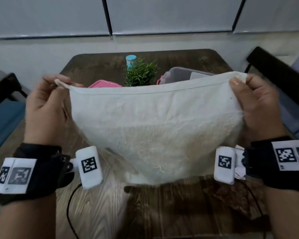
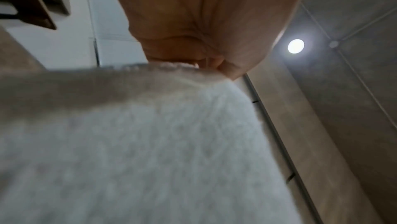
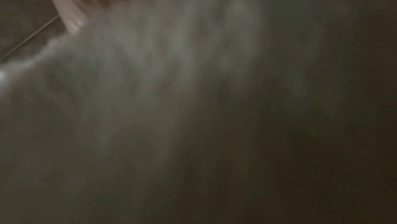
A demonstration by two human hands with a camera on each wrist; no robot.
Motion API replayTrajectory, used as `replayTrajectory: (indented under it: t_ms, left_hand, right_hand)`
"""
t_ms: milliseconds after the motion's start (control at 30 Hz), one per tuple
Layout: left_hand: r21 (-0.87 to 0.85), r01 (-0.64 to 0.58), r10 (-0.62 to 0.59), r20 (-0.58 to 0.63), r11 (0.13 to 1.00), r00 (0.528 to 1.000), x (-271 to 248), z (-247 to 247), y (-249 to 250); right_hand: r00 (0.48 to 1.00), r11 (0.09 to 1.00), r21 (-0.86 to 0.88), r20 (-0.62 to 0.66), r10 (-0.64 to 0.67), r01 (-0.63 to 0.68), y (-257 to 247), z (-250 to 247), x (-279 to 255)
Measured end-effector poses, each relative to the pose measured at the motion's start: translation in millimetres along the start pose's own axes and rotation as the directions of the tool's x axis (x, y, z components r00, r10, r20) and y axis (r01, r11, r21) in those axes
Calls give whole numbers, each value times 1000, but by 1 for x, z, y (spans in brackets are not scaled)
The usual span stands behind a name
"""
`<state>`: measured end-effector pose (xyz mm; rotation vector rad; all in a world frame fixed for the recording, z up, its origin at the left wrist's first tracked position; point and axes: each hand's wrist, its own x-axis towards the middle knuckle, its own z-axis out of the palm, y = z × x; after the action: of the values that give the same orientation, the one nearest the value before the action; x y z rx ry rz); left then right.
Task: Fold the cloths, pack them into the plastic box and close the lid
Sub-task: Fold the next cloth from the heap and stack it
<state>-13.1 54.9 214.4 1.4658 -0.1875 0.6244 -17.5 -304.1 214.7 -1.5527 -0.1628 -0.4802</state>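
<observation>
Cloth: you hold a white terry cloth [image 1: 154, 128] up in the air over the table [image 1: 97, 207], stretched between your two hands; its hemmed top edge sags a little in the middle and its lower part hangs free just above the wood.
Left hand: your left hand [image 1: 47, 107] pinches the cloth's top left corner between thumb and curled fingers; the left wrist view shows the fingers [image 2: 193, 15] closed on the hem, with the cloth [image 2: 139, 142] filling the lower part of the picture.
Right hand: your right hand [image 1: 255, 104] pinches the top right corner, thumb on the near side, fingers curled behind the cloth; the right wrist view is too blurred to show more than pale cloth [image 3: 161, 75].
Box: a clear plastic box [image 1: 178, 73] stands at the far right of the table, behind the cloth's top edge, with something white inside; whether more lies in it you cannot tell.
Lid: a pink lid [image 1: 104, 84] lies at the far left, half hidden by the cloth.
Plant: a small green plant [image 1: 141, 72] stands between lid and box.
Bottle: a bottle with a blue cap [image 1: 131, 62] stands behind the plant; no writing on it can be read.
Wristbands: black wristbands [image 1: 41, 171] carry white tags with black square codes; no words are legible.
</observation>
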Motion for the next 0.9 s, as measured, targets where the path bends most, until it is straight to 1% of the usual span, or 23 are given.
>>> replayTrajectory:
  t_ms: [33,100,200,267,300,333,400,500,533,600,633,700,800,833,900]
  left_hand:
    - [-6,33,-34,-21,999,999,2,2,-5]
    - [57,112,-110,-49,992,993,1,8,-26]
    - [282,205,-207,-22,937,978,0,1,-85]
    - [472,221,-264,27,853,964,0,-11,-125]
    - [538,223,-287,37,813,957,-2,-17,-141]
    - [563,234,-307,37,793,951,-5,-21,-151]
    - [595,234,-314,33,769,949,-13,-26,-162]
    - [596,197,-285,57,779,957,-27,-28,-161]
    - [574,202,-285,57,794,957,-32,-29,-161]
    - [482,267,-318,26,835,948,-45,-30,-158]
    - [439,308,-347,9,844,938,-52,-32,-159]
    - [396,397,-428,-11,828,904,-70,-34,-165]
    - [377,528,-558,-35,761,829,-100,-39,-177]
    - [373,569,-597,-49,733,801,-109,-41,-181]
    - [374,645,-677,-59,666,733,-127,-46,-188]
  right_hand:
    - [999,998,-49,13,31,-30,5,0,5]
    - [996,968,-242,26,80,-71,28,0,14]
    - [979,861,-492,77,191,-130,77,-1,23]
    - [962,782,-602,78,261,-163,106,-2,22]
    - [957,759,-625,65,284,-183,116,-2,21]
    - [949,749,-627,49,313,-214,124,-1,18]
    - [920,758,-578,30,391,-303,135,1,10]
    - [895,784,-505,49,444,-362,145,1,-1]
    - [890,793,-478,50,453,-377,147,1,-5]
    - [876,794,-451,55,480,-407,152,1,-14]
    - [863,783,-459,66,501,-419,155,1,-18]
    - [833,734,-531,89,546,-424,164,-1,-30]
    - [779,589,-730,126,614,-346,184,-9,-48]
    - [746,539,-772,131,653,-337,191,-11,-54]
    - [640,467,-783,117,760,-411,203,-16,-65]
